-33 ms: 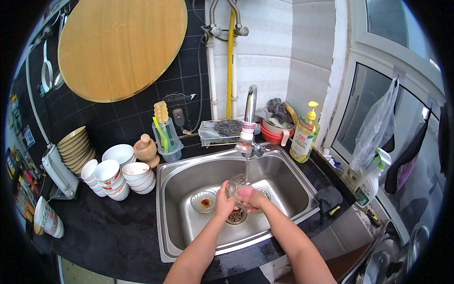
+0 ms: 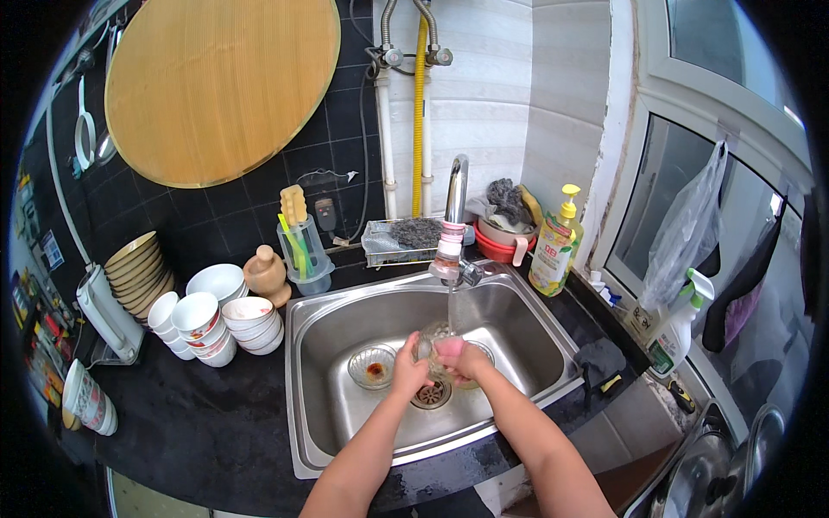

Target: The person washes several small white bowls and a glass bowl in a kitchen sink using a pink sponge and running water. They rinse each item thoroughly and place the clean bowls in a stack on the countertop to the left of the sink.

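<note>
In the steel sink (image 2: 332,315), my left hand (image 2: 409,368) grips the left side of a clear glass bowl (image 2: 439,331), its fingers closed on the rim. A thin stream of water (image 2: 453,306) runs from the tap (image 2: 457,207) onto the bowl. My right hand (image 2: 467,361) is closed on a small pink cloth or sponge (image 2: 450,346) and presses it against the bowl. Left of my hands, a second glass bowl (image 2: 361,373) sits on the sink floor with a reddish-brown stain in it. Under my right hand, further clear glass is partly hidden. The drain (image 2: 431,395) lies just below.
Stacked white bowls (image 2: 198,312) and brown-rimmed bowls (image 2: 138,272) stand left, near a wooden mortar (image 2: 267,274) and a utensil holder (image 2: 308,259). Behind the sink are a scrubber rack (image 2: 413,242) and red basin (image 2: 496,250). A yellow soap bottle (image 2: 554,255) and spray bottle (image 2: 678,332) stand right.
My right hand and the pink piece have shifted very slightly against the glass bowl. Everything else looks the same.
</note>
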`<state>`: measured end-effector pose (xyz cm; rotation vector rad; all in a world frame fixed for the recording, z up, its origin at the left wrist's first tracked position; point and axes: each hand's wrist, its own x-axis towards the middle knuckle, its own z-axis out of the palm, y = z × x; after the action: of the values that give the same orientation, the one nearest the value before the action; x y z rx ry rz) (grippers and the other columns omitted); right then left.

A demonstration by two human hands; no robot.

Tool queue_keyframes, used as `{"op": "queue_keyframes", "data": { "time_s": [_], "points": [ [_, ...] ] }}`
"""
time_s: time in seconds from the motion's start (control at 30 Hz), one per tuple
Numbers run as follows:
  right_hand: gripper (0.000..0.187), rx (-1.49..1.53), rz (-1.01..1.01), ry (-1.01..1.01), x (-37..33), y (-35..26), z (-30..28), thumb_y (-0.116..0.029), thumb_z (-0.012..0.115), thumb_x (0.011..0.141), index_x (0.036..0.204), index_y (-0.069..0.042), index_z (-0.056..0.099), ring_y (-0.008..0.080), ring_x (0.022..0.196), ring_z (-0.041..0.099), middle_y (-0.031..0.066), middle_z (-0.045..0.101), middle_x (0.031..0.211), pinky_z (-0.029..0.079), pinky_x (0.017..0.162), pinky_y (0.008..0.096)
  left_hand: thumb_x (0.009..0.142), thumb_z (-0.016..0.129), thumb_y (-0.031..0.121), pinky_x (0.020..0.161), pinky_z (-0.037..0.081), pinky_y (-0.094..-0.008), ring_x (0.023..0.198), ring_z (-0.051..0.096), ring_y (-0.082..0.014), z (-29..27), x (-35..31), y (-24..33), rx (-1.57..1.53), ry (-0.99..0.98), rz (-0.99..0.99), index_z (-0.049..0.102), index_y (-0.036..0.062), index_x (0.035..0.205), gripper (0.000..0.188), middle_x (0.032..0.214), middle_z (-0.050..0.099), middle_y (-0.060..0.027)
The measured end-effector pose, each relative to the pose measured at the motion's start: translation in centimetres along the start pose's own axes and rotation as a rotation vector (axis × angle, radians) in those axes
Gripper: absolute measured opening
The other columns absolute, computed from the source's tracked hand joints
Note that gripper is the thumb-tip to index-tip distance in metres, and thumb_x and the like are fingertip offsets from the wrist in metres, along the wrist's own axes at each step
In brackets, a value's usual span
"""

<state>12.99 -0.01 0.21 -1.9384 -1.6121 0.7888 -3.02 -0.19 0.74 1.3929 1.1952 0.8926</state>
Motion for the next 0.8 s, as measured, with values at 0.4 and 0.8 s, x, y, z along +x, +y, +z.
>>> {"op": "queue_keyframes", "data": {
  "time_s": [0.4, 0.8],
  "points": [
    [0.035, 0.278, 0.221, -0.021, -0.1, -1.2, 0.6, -0.029, 0.063, 0.075, 0.091, 0.001, 0.056, 0.0186, 0.06, 0.061, 0.0079, 0.062, 0.069, 0.049, 0.059, 0.0317, 0.074, 0.042, 0.002, 0.044, 0.054, -0.0356, 0.056, 0.06, -0.028, 0.2, 0.1, -0.1, -0.333, -0.046, -0.23, 0.023, 0.0069, 0.124, 0.053, 0.099, 0.05, -0.0199],
    [0.073, -0.53, -0.861, 0.33, -1.7, -3.5, 1.2, -0.014, 0.068, 0.059, 0.126, -0.016, 0.038, 0.0295, 0.117, 0.034, 0.0091, 0.037, 0.127, 0.026, 0.096, 0.0451, 0.068, 0.036, -0.005, 0.044, 0.054, -0.0389, 0.055, 0.06, -0.0336, 0.7, -0.1, -1.0, -0.264, -0.241, -0.336, 0.019, 0.0085, 0.127, 0.062, 0.098, 0.049, -0.0228]
  ]
}}
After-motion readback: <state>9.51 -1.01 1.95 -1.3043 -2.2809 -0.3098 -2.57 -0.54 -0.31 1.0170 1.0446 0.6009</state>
